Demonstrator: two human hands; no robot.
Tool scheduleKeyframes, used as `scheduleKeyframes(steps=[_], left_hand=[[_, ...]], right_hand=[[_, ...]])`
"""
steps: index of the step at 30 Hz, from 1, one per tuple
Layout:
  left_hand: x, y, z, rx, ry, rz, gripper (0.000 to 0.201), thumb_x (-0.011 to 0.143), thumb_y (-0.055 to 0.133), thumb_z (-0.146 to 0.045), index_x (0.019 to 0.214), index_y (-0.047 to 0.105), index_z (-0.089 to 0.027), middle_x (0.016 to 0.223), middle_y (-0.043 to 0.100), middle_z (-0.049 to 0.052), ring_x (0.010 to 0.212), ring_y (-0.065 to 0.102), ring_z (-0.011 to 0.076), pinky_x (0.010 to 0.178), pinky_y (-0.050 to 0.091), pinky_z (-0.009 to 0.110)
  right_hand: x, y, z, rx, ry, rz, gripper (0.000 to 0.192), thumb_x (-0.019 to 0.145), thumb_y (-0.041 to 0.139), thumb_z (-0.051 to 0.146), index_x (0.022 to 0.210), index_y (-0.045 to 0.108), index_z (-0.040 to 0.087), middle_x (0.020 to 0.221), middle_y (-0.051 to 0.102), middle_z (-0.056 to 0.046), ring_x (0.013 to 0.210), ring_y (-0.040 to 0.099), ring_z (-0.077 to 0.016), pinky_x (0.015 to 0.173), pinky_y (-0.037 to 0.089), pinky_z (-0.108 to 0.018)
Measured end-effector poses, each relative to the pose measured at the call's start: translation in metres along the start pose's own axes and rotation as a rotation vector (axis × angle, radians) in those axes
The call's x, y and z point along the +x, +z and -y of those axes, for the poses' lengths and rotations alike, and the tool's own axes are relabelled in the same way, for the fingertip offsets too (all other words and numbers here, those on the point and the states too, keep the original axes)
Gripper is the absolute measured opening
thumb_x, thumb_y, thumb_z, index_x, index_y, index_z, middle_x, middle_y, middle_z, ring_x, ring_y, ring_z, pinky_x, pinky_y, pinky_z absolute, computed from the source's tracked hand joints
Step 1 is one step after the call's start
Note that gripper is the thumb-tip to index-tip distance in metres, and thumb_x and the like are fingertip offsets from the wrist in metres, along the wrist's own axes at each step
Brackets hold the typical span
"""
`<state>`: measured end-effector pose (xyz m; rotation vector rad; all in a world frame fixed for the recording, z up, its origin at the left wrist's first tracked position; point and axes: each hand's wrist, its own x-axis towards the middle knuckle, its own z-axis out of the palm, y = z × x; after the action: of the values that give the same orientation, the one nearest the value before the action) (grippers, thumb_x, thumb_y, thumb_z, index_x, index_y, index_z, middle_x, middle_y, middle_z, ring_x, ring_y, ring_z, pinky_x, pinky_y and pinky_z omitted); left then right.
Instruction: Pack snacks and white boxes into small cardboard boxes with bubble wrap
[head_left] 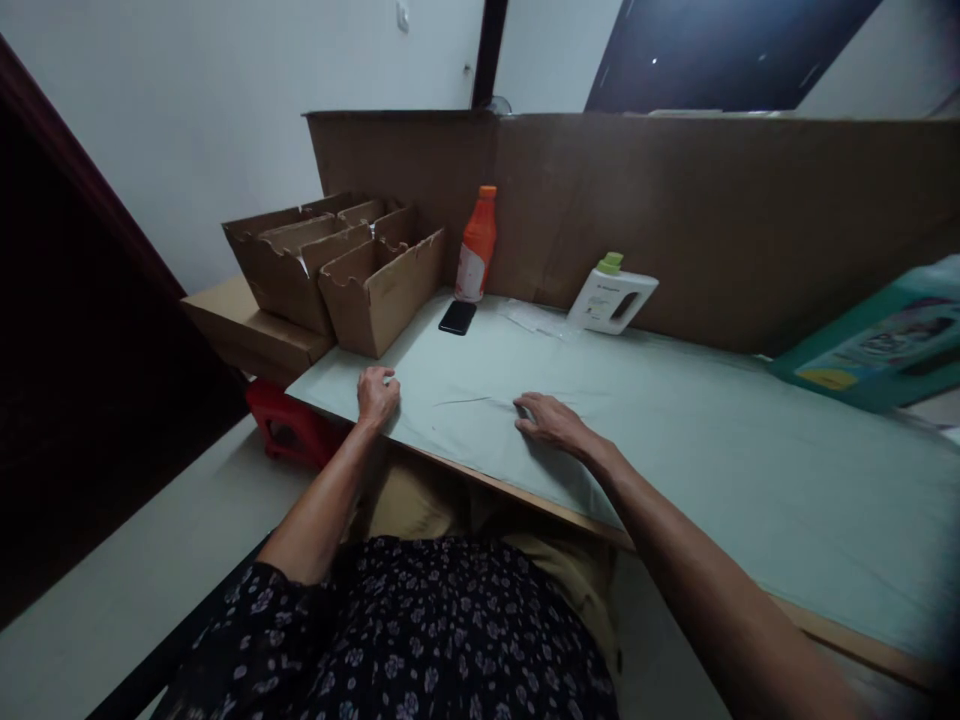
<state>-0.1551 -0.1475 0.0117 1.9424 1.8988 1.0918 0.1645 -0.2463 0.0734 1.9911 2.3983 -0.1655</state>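
My left hand (376, 394) rests near the left front corner of a table covered with a pale green sheet (675, 440), its fingers curled under with nothing visibly in them. My right hand (553, 420) lies flat on the sheet with the fingers spread, a little right of a small crease (465, 401). Both hands touch the sheet about a forearm's width apart.
Cardboard trays (341, 265) stand at the back left, on a flat box (247, 330). Behind the hands lie a black phone (457, 317), an orange bottle (478, 245) and a tilted white jug (611, 298). A cardboard wall (712, 210) backs the table. A teal box (877, 345) sits right, a red stool (289, 430) below.
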Motion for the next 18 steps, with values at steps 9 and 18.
scheduleKeyframes(steps=[9,18], left_hand=[[-0.012,-0.004,-0.015,-0.071,0.076,-0.116,0.023,0.094,0.063,-0.034,0.109,0.065,-0.016,0.115,0.066,0.008,0.103,0.064,0.0221,0.091,0.055,0.044],[0.104,-0.127,-0.076,-0.069,0.189,-0.267,0.032,0.085,0.047,-0.028,0.107,0.069,-0.021,0.117,0.066,0.006,0.116,0.06,0.0222,0.107,0.046,0.037]], right_hand=[[-0.016,0.005,0.0,-0.037,-0.047,-0.094,0.033,0.09,0.054,0.021,0.12,0.068,0.019,0.132,0.064,-0.016,0.119,0.061,-0.0307,0.096,0.049,-0.042],[0.024,0.029,-0.04,0.172,-0.24,-0.306,0.031,0.09,0.054,0.021,0.116,0.07,0.019,0.139,0.061,-0.017,0.124,0.059,-0.0313,0.097,0.051,-0.05]])
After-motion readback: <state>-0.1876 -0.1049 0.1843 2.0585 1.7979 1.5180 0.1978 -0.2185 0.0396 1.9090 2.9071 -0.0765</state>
